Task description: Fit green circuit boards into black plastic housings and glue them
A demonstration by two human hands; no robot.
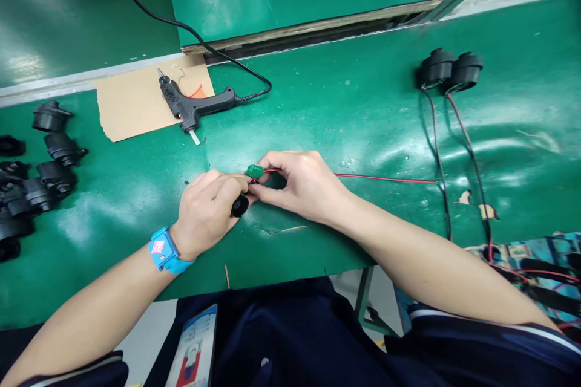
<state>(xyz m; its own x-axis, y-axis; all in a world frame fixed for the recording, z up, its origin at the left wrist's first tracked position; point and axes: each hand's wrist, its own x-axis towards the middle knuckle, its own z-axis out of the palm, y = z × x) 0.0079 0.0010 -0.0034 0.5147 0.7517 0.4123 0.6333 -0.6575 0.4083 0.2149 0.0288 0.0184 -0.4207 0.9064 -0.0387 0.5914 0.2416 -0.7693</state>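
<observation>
My left hand (206,211), with a blue wrist strap (167,250), is closed around a black plastic housing (239,206), most of it hidden by the fingers. Just above the housing, a small green circuit board (255,171) shows between the two hands. Thumb and index finger of my right hand (304,184) pinch the red wire (385,178) close to that board. From there the wire passes under the hand and runs right across the table. The fingertips cover where wire, board and housing meet.
A black glue gun (195,103) lies on a cardboard sheet (131,103), its cord trailing to the back. Several black housings (57,178) crowd the left. Two wired black units (449,69) stand at the right. More wires (535,272) lie at the lower right; a phone (195,347) rests on the lap.
</observation>
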